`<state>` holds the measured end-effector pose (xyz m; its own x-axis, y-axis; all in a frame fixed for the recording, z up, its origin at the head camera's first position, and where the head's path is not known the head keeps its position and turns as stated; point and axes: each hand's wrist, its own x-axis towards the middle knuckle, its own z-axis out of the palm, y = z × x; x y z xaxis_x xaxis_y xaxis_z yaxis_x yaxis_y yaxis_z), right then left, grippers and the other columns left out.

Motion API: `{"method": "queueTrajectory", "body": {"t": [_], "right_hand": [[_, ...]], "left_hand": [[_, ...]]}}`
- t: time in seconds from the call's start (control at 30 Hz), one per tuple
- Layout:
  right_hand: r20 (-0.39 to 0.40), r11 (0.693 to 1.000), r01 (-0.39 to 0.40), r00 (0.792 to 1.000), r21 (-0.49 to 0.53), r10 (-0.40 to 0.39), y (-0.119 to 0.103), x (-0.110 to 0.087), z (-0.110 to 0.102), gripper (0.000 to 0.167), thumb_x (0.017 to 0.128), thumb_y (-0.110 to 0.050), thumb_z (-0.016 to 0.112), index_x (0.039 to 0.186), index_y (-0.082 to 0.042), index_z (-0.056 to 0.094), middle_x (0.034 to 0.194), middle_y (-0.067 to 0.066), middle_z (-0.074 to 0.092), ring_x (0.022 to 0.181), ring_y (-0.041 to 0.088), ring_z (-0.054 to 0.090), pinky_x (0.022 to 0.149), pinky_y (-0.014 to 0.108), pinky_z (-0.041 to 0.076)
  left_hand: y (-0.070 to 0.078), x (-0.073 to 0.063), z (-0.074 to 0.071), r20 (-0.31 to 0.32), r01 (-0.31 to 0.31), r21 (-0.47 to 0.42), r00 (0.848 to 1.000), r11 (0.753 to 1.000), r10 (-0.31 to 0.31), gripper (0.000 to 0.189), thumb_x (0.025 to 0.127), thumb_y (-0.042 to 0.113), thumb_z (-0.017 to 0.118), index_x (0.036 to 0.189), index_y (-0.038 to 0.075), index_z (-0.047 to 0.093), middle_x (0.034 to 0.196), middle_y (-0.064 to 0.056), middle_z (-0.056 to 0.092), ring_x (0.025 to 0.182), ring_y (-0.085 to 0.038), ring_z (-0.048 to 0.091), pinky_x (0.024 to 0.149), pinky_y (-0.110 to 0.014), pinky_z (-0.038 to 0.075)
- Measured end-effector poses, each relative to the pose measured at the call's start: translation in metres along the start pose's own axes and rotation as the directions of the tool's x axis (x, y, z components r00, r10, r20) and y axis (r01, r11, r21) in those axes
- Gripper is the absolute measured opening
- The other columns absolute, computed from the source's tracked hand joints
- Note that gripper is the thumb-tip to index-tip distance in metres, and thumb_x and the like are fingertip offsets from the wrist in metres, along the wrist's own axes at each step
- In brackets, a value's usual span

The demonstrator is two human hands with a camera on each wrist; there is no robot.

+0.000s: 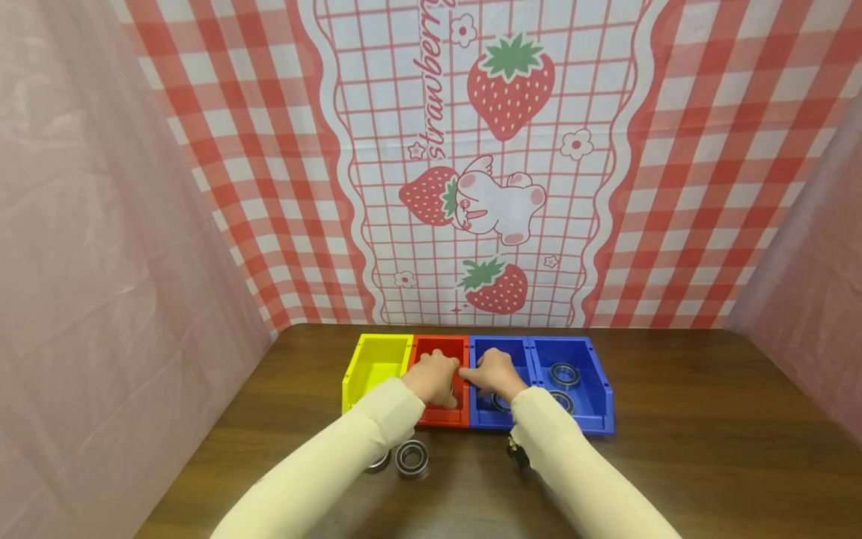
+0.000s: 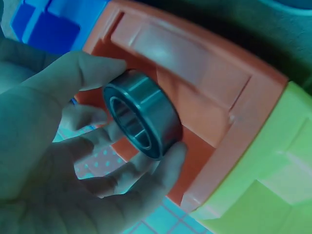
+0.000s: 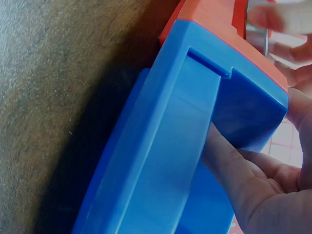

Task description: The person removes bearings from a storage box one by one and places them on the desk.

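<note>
My left hand (image 1: 434, 378) grips a metal ball bearing (image 2: 144, 114) between thumb and fingertips. In the left wrist view the bearing is tilted, over the red bin (image 2: 195, 68). My right hand (image 1: 497, 372) reaches into the left blue bin (image 1: 486, 421), beside the red one. A bearing (image 1: 500, 402) shows partly beneath it. In the right wrist view that bin's front wall (image 3: 170, 131) hides one fingertip of the right hand (image 3: 265, 190), so whether it holds anything is hidden.
Bearings (image 1: 564, 375) lie in the right blue bin (image 1: 599, 423). A yellow bin (image 1: 377, 367) adjoins the red one. Another bearing (image 1: 411, 458) stands on the wooden table (image 1: 687, 434), beside one partly covered by the left sleeve. A small dark object (image 1: 517, 453) lies near the right sleeve.
</note>
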<state>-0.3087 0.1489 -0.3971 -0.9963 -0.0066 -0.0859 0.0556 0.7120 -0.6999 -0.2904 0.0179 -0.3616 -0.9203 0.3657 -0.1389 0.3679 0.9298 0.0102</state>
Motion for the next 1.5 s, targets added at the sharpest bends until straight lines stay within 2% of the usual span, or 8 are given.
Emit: {"method": "queueTrajectory", "body": {"t": [0.13,0.3,0.47,0.7,0.93,1.1,1.27,1.5], "right_hand": [[-0.010,1.000,0.004,1.000,-0.006,-0.004,-0.001,-0.001,-0.001,0.050,0.082,-0.028,0.070,0.044,-0.015,0.041,0.036,-0.003,0.040,0.057,0.023,0.071,0.043,0.020,0.041],[-0.015,1.000,0.009,1.000,-0.025,-0.009,-0.001,-0.001,-0.001,0.051,0.082,-0.034,0.071,0.045,-0.014,0.042,0.039,-0.001,0.045,0.057,0.024,0.071,0.044,0.020,0.040],[-0.009,1.000,-0.008,1.000,-0.024,0.008,-0.001,0.000,0.000,0.052,0.082,-0.036,0.072,0.046,-0.014,0.042,0.040,-0.001,0.044,0.057,0.025,0.070,0.042,0.020,0.036],[0.003,1.000,-0.007,1.000,-0.011,0.007,0.001,0.001,0.001,0.049,0.084,-0.031,0.070,0.047,-0.014,0.043,0.039,-0.003,0.039,0.056,0.024,0.069,0.040,0.019,0.036],[0.011,1.000,-0.018,1.000,0.001,0.018,0.002,0.002,0.001,0.049,0.082,-0.031,0.071,0.047,-0.014,0.041,0.039,-0.003,0.039,0.055,0.024,0.069,0.038,0.019,0.030],[0.009,1.000,-0.011,1.000,0.019,0.011,0.001,0.001,0.001,0.049,0.081,-0.031,0.072,0.047,-0.014,0.041,0.039,-0.005,0.036,0.056,0.025,0.070,0.038,0.019,0.030],[0.003,0.999,-0.008,1.000,0.035,0.008,0.002,0.001,0.001,0.048,0.080,-0.030,0.073,0.047,-0.013,0.043,0.040,-0.005,0.035,0.056,0.024,0.070,0.039,0.019,0.028],[0.009,0.999,-0.011,1.000,0.048,0.011,0.004,0.002,0.000,0.047,0.080,-0.031,0.073,0.047,-0.012,0.045,0.040,-0.005,0.034,0.055,0.023,0.069,0.038,0.019,0.027]], "left_hand": [[-0.003,-0.012,0.004,-0.067,-0.076,-0.008,0.995,0.997,0.075,0.057,0.076,0.033,0.080,0.124,0.011,0.058,0.112,-0.015,0.057,0.097,-0.031,0.053,0.080,-0.037,0.056],[-0.007,-0.022,0.008,-0.134,-0.128,0.003,0.983,0.992,0.127,0.060,0.077,0.034,0.079,0.129,0.013,0.057,0.119,-0.015,0.056,0.103,-0.032,0.052,0.081,-0.034,0.058],[-0.010,-0.028,0.011,-0.161,-0.159,0.010,0.974,0.987,0.158,0.062,0.078,0.035,0.078,0.133,0.017,0.055,0.121,-0.015,0.055,0.108,-0.031,0.051,0.081,-0.035,0.058],[-0.013,-0.039,0.016,-0.201,-0.218,0.030,0.955,0.975,0.220,0.059,0.077,0.032,0.078,0.130,0.014,0.057,0.113,-0.014,0.057,0.099,-0.028,0.049,0.075,-0.031,0.058],[-0.011,-0.048,0.020,-0.163,-0.243,0.049,0.955,0.969,0.248,0.057,0.078,0.034,0.078,0.127,0.014,0.057,0.119,-0.012,0.057,0.108,-0.032,0.053,0.079,-0.033,0.059],[-0.007,-0.052,0.022,-0.135,-0.275,0.090,0.949,0.957,0.285,0.058,0.077,0.036,0.078,0.126,0.014,0.056,0.115,-0.010,0.057,0.102,-0.025,0.052,0.085,-0.031,0.056],[-0.002,-0.053,0.023,-0.100,-0.319,0.149,0.937,0.936,0.336,0.057,0.076,0.039,0.078,0.124,0.015,0.057,0.113,-0.007,0.059,0.099,-0.020,0.051,0.085,-0.026,0.053],[0.005,-0.057,0.026,-0.069,-0.399,0.176,0.907,0.900,0.415,0.045,0.072,0.038,0.081,0.107,0.017,0.061,0.095,0.000,0.060,0.089,-0.011,0.050,0.079,-0.024,0.043]]}}
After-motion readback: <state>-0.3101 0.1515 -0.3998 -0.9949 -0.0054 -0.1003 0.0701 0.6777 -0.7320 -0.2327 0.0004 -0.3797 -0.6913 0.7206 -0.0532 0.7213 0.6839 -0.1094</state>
